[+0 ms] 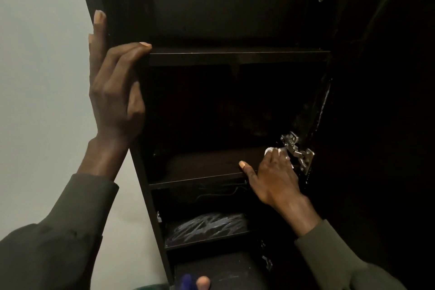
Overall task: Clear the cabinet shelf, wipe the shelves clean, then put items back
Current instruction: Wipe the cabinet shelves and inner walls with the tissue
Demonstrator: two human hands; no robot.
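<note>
While the middle shelf (211, 167) of the dark cabinet (141, 148) lies bare of items, the wiping step appears to be in hand. The right hand (273, 176) rests at the shelf's right end with its fingers closed on a small white cloth (270, 150), pressed just beside the metal hinge (297, 152). The left hand (115, 92) steadies the cabinet, fingers wrapped over the front edge of the upper shelf (235, 55) and the side panel. The lower shelf (207, 228) shows pale streaks. The next move probably calls for drawing the cloth leftward along the board, keeping clear of the hinge, where the cloth could snag. Returning items looks still to come.
</note>
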